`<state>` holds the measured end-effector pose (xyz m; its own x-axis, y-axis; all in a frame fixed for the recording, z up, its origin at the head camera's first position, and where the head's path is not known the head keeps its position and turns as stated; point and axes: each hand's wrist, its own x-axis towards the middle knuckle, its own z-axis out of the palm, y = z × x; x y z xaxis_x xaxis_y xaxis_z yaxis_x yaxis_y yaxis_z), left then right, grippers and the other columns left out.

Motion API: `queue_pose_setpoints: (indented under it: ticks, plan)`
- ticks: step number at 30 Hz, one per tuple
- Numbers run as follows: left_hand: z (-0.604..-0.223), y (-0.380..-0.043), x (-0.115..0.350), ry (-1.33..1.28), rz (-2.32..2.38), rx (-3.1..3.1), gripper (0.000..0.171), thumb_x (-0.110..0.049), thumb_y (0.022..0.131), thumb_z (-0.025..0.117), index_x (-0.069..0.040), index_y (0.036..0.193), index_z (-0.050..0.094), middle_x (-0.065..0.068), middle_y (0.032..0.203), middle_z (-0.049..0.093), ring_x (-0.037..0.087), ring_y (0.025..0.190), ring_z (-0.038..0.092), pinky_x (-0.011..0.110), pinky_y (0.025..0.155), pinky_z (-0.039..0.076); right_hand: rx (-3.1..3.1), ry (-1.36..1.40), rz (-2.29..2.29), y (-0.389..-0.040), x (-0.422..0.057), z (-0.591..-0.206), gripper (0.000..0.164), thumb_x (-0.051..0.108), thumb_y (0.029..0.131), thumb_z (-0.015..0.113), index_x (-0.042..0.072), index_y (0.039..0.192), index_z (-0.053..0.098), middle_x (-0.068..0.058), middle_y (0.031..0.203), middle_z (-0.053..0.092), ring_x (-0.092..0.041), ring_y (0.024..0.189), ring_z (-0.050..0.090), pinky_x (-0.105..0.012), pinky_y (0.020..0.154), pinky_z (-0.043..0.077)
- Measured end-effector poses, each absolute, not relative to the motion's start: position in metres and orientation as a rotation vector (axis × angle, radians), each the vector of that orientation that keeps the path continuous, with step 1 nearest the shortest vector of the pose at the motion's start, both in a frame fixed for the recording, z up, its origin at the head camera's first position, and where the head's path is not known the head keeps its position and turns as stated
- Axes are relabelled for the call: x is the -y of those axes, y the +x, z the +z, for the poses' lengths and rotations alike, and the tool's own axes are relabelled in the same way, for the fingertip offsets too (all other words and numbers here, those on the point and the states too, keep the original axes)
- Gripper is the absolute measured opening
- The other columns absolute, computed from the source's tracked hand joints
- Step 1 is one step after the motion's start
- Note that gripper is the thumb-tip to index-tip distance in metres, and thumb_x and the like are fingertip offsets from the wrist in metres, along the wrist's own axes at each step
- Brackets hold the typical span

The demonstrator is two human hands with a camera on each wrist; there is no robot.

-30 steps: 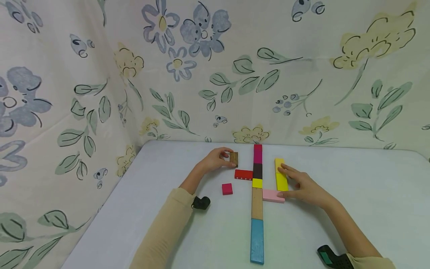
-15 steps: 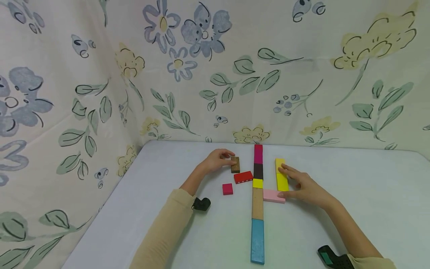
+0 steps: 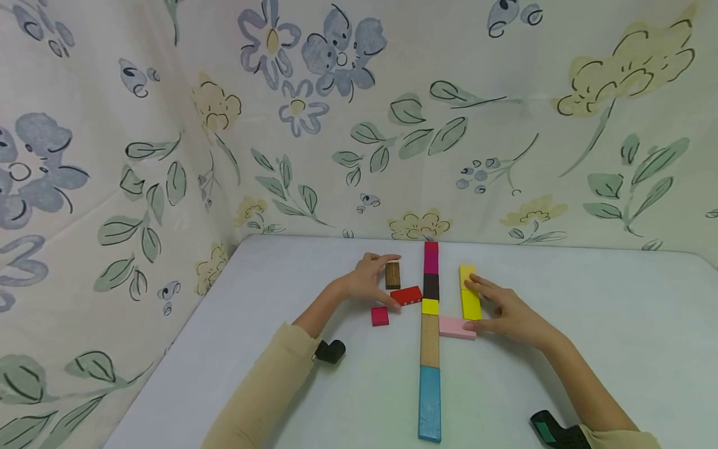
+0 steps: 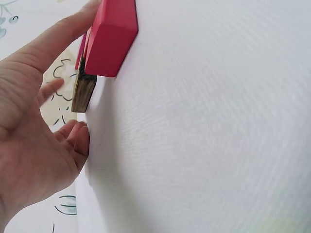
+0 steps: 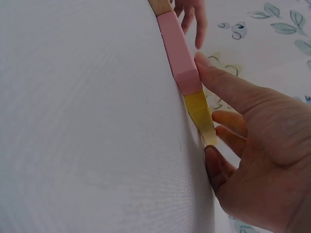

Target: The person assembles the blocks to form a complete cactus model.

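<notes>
My left hand (image 3: 367, 280) spreads its fingers around a brown wooden block (image 3: 392, 275) and a red block with white dots (image 3: 406, 295). Its thumb lies by the dotted block's near edge; the index finger extends past the brown block's far end. A small crimson block (image 4: 114, 41) lies just below the thumb. On the other side, my right hand (image 3: 507, 313) rests its thumb on a pink block (image 5: 179, 53). Its fingertips touch two yellow blocks (image 3: 470, 292) set end to end. The pink block meets the central row at its tan block (image 3: 430, 340).
The central row continues with a magenta block (image 3: 431, 257), a dark brown block (image 3: 431, 286), a small yellow block (image 3: 430, 306) and a long blue block (image 3: 429, 402). All lie on a white table (image 3: 336, 405). A floral cloth (image 3: 359, 174) hangs behind and at the left.
The brown block has moved toward me, and the dotted red block has tilted. My left hand has released the brown block and spread, its thumb dropping to the red block. The right hand stays put.
</notes>
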<state>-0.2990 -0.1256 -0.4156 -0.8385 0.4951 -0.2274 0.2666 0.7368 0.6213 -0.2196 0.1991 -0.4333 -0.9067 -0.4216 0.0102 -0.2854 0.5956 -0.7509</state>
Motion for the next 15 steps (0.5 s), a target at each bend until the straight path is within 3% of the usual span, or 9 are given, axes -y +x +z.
queue_pose_setpoints:
  ticks: [5, 8, 15]
  plan:
    - [-0.4157, -0.2952, 0.1246, 0.657, 0.854, -2.558, 0.063, -0.029, 0.082, 0.091, -0.026, 0.140, 0.066, 0.017, 0.170, 0.020, 0.040, 0.156, 0.016, 0.064, 0.119, 0.034, -2.646, -0.598, -1.208, -0.2195, -0.1992, -0.4331, 0.087, 0.028, 0.086, 0.087, -0.005, 0.155, 0.046, -0.033, 0.166, 0.031, -0.058, 0.149, 0.029, -0.068, 0.104, 0.049]
    - [-0.4147, -0.2944, 0.1243, 0.674, 0.874, -2.531, 0.045, -0.028, 0.084, 0.089, -0.024, 0.127, 0.075, 0.015, 0.172, 0.018, 0.041, 0.156, 0.013, 0.066, 0.119, 0.030, -2.646, -0.605, -1.207, -0.2194, -0.1993, -0.4329, 0.087, 0.028, 0.086, 0.087, -0.005, 0.156, 0.046, -0.033, 0.166, 0.031, -0.058, 0.149, 0.029, -0.068, 0.104, 0.049]
    - [-0.4107, -0.2951, 0.1238, 0.661, 0.867, -2.514, 0.041, -0.028, 0.088, 0.085, -0.023, 0.128, 0.077, 0.016, 0.173, 0.019, 0.043, 0.154, 0.016, 0.066, 0.119, 0.032, -2.664, -0.606, -1.189, -0.2204, -0.1996, -0.4337, 0.087, 0.029, 0.086, 0.087, -0.005, 0.155, 0.046, -0.032, 0.166, 0.032, -0.058, 0.148, 0.031, -0.067, 0.103, 0.050]
